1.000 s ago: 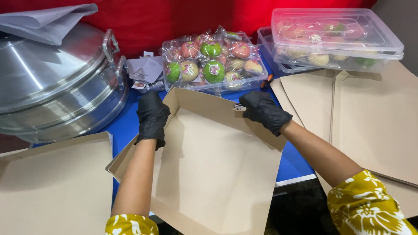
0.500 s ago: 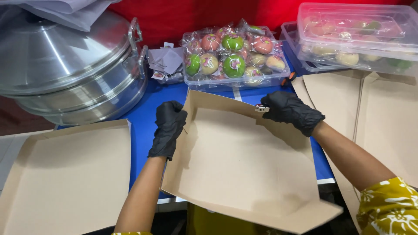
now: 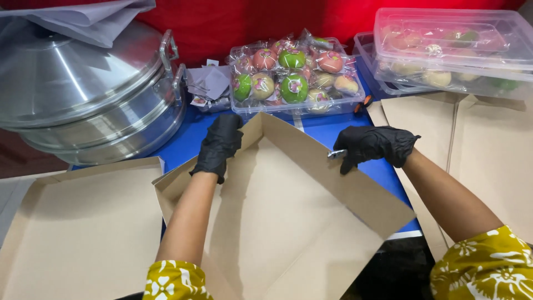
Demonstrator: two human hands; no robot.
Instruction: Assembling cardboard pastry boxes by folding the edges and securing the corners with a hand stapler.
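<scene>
Two gloved hands, one cardboard box: that is what I log at the centre of the head view.

Item 1, cardboard box (image 3: 288, 222): brown, flat-bottomed, half-folded, lying on the blue table (image 3: 183, 139) and overhanging its near edge. Its far corner stands up just in front of the sweets tray; two side walls are raised.

Item 2, left hand (image 3: 219, 144): black glove, fingers curled shut around the top edge of the box's left wall, near the far corner.

Item 3, right hand (image 3: 375, 145): black glove, fingers closed, pinching a small silvery piece (image 3: 336, 154) against the top edge of the right wall. I cannot tell what the piece is.

Item 4, clear plastic tray (image 3: 355, 100): just beyond the box, filled with round wrapped sweets (image 3: 292, 89) in green, pink and cream.

Item 5, stacked clear containers (image 3: 455, 50): far right, lidded, with similar pieces inside, blurred through the plastic.

Item 6, metal steamer (image 3: 83, 94): large, lidded, at far left, with grey paper sheets (image 3: 83, 22) lying on top of it.

Item 7, small folded grey papers (image 3: 208, 83): between steamer and tray.

Item 8, second cardboard box (image 3: 78, 228): open, shallow, at near left, just beside the box I hold.

Item 9, flat cardboard blanks (image 3: 472, 144): at right, unfolded, under the stacked containers' near edge.

Item 10, sleeves (image 3: 483, 266): yellow, white floral print, both forearms bare below them.
</scene>
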